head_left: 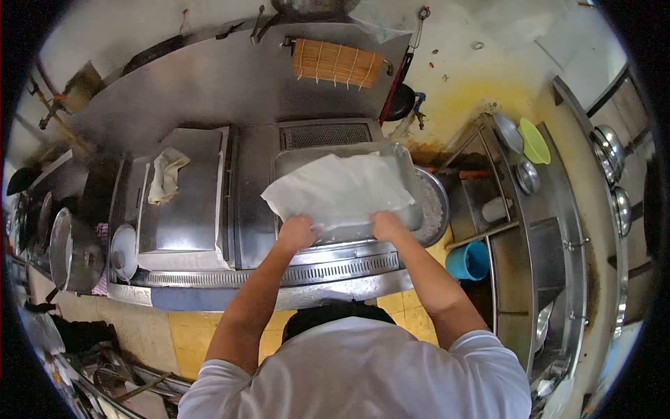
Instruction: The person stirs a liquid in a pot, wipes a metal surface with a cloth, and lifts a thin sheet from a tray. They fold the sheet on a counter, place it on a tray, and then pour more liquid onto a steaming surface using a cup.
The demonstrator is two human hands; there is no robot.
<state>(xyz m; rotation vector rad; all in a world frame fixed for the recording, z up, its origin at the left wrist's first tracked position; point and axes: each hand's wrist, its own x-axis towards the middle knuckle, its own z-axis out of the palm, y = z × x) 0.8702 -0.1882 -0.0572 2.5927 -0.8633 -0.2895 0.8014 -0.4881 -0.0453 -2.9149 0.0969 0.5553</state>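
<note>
A white cloth point(340, 187) lies spread over a rectangular metal tray point(403, 162) on the steel counter. My left hand point(299, 232) is closed on the near left edge of the cloth, above the tray's front rim. Toward the other end of that edge, my right hand point(386, 225) grips the cloth as well, its fingers curled under. Much of the tray's inside is hidden beneath the cloth. Close to the tray's right side stands a large round metal bowl point(434, 209), partly covered by the tray.
A crumpled rag point(167, 174) lies on a flat steel lid point(180, 220) to the left. A bamboo mat point(338, 64) hangs on the back wall. To the right are a blue bucket point(467, 261), metal shelving point(551, 230) and a green bowl point(534, 141). A large pot point(75, 250) stands far left.
</note>
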